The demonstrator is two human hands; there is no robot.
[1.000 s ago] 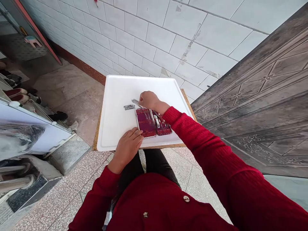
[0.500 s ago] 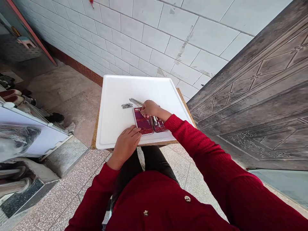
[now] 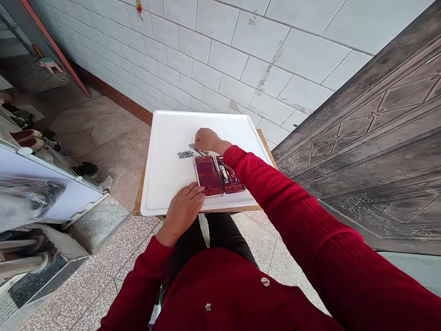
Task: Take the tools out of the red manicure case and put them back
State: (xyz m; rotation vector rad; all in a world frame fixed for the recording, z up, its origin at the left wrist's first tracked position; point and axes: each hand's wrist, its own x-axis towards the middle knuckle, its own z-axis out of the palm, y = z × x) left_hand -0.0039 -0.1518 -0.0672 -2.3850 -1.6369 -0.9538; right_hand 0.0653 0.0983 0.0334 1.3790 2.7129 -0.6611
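Observation:
An open manicure case (image 3: 206,166) with a dark red lining lies on a white tray (image 3: 165,184). Its left half shows a row of loops, and small scissors (image 3: 235,187) and a nail clipper (image 3: 224,174) sit in the right half. My left hand (image 3: 184,207) grips the case's near left corner, fingers together on its edge. Beyond the case, my right hand (image 3: 207,139) is closed just above several slim metal tools (image 3: 198,149); what its fingers hold is hidden. Left of these lie nail clippers (image 3: 185,154), side by side.
The tray rests on a wooden table (image 3: 138,202) against a white tiled wall (image 3: 234,69). A carved grey door panel (image 3: 361,151) stands at the right. Shoes (image 3: 29,138) and a white cabinet (image 3: 41,184) are at the left.
My right hand has moved from the case's left half up and away to the metal tools. The small silver tool at that half's top no longer shows there. My left hand stays at the corner.

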